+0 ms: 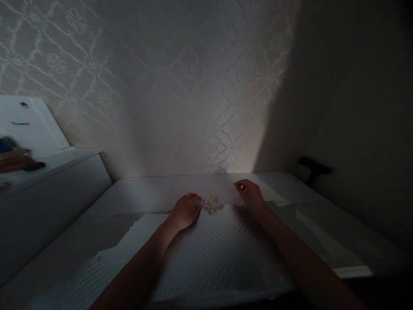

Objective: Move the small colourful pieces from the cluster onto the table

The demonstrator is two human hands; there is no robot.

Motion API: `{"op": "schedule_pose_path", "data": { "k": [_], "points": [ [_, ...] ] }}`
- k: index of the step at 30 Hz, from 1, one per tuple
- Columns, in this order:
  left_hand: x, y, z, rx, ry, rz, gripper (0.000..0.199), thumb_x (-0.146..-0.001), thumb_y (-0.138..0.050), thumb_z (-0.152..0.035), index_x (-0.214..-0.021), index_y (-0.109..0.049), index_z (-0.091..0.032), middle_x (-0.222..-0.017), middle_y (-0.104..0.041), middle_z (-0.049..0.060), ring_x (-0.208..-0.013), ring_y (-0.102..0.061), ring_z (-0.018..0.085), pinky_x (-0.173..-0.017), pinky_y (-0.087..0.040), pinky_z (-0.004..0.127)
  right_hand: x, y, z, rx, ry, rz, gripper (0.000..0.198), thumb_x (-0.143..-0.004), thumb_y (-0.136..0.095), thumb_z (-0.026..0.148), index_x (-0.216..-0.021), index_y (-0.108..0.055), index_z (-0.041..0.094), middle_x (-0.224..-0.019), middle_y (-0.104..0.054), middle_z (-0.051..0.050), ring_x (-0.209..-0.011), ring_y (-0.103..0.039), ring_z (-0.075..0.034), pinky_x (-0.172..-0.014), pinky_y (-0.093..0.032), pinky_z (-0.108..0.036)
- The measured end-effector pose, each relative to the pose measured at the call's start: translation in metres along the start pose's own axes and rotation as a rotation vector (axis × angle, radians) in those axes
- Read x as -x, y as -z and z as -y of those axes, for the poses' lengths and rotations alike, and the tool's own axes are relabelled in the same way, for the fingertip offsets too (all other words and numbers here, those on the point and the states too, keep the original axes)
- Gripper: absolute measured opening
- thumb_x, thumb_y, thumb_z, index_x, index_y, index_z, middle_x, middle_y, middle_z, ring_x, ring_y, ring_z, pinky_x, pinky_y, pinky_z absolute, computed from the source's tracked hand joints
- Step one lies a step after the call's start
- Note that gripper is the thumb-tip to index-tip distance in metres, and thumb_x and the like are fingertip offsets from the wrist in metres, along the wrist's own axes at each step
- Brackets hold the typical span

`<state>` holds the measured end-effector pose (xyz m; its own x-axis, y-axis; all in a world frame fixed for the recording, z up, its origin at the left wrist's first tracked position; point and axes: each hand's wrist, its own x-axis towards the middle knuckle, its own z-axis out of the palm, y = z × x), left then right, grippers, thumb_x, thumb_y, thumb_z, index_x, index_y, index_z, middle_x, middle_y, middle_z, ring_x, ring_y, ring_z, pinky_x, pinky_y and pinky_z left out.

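My left hand [185, 212] rests on the near surface with its fingers curled in. A pale, slightly shiny bit shows at its thumb and fingertips, too blurred to name. Right beside it lies a small cluster of pink, yellow and green pieces [211, 205], whose kind I cannot make out. To the right, my right hand [252, 194] is raised a little, thumb and finger pinched together; anything between them is too small to see. Both forearms reach over a white, dimpled sheet [219, 258] spread under the work, its left edge ragged.
A white tabletop [145, 189] runs back to a patterned wall [180, 86]. At left stands a higher white unit [64, 181] bearing a white panel [29, 120] and blurred coloured items [16, 159]. A dark T-shaped object [314, 167] is at the right edge. The light is dim.
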<state>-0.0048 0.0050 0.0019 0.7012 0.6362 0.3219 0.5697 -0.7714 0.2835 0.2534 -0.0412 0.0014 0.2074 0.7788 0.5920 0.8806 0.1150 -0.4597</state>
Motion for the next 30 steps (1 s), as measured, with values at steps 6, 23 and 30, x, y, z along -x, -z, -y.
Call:
{"op": "schedule_pose_path", "data": {
  "k": [6, 23, 30],
  "points": [
    [0.0, -0.002, 0.003, 0.007, 0.001, -0.016, 0.023, -0.082, -0.042, -0.023, -0.102, -0.053, -0.02, -0.105, -0.052, 0.005, -0.099, -0.046, 0.019, -0.09, -0.038, 0.034, -0.006, 0.035, -0.057, 0.304, -0.38, -0.154, 0.02, -0.078, -0.046, 0.018, -0.089, -0.063, 0.016, -0.085, -0.064, -0.008, -0.072, -0.058, -0.016, -0.065, -0.041, -0.026],
    [0.0, 0.002, -0.001, 0.016, 0.011, -0.012, 0.022, -0.083, -0.04, -0.023, -0.099, -0.054, -0.021, -0.103, -0.053, 0.004, -0.097, -0.048, 0.019, -0.088, -0.039, 0.034, 0.0, 0.032, -0.087, 0.273, -0.271, -0.115, 0.021, -0.073, -0.047, 0.009, -0.086, -0.064, 0.013, -0.079, -0.062, -0.014, -0.067, -0.057, -0.022, -0.065, -0.042, -0.034],
    [0.0, -0.001, 0.002, 0.002, 0.001, -0.017, 0.022, -0.082, -0.041, -0.024, -0.1, -0.054, -0.02, -0.104, -0.053, 0.005, -0.098, -0.047, 0.02, -0.089, -0.038, 0.035, 0.002, -0.002, -0.014, 0.042, 0.106, 0.028, 0.024, -0.079, -0.046, 0.018, -0.1, -0.059, 0.018, -0.095, -0.062, -0.007, -0.085, -0.053, -0.018, -0.078, -0.042, -0.033]
  ]
}}
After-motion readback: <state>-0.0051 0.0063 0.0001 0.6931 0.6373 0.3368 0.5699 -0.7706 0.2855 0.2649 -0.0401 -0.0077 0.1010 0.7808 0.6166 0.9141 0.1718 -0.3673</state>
